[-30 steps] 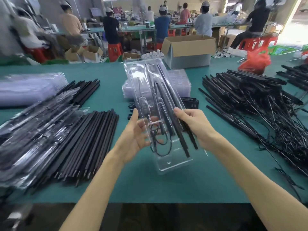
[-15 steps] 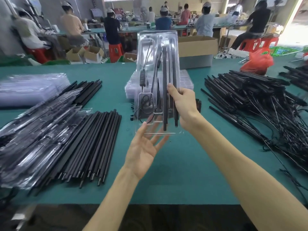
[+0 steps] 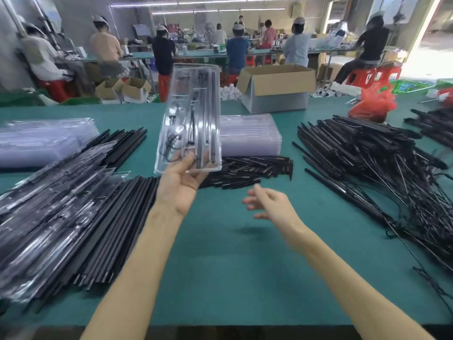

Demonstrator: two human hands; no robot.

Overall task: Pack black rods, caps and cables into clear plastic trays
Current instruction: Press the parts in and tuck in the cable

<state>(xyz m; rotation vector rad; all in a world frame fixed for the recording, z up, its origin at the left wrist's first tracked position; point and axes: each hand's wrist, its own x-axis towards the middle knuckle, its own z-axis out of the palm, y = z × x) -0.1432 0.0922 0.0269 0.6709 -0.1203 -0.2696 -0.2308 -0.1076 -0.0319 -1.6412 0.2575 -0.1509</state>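
**Grip.** Your left hand [image 3: 180, 185] carries the filled tray [image 3: 191, 104] alone. The thumb presses on its face and the fingers curl beneath its near end, a pinch at one short edge only. The tray is raised off the table [image 3: 232, 266] and steeply tilted, far end high. It sits just left of the stack of empty trays [image 3: 250, 133] and overlaps that stack's left edge in this view. Inside lie long black rods [image 3: 200, 133] and a coiled cable [image 3: 171, 149]. I cannot tell whether a lid covers them.

Your right hand [image 3: 267, 204] hangs in the air on the near side of the stack, apart from the tray. Its fingers are loosely spread and hold nothing, and it is blurred.

**Risks, as judged:**
1. Thin clear plastic held at one end is likely to flex. A twist could spring the rods from their channels and drop them among the short black parts [image 3: 245, 170] just in front of the stack.
2. At this tilt the rods may slide down toward your thumb, and the cable coil may lift out.
3. The heap of packed trays [image 3: 49, 192], well left of the stack, looks slick and uneven — a tray laid there carelessly could slide off.
4. Right of the stack, the tangle of cabled rods [image 3: 367, 153] could snag your free hand on a quick reach.

**Advice.** Bring the second hand under the tray's far half before you lower it.
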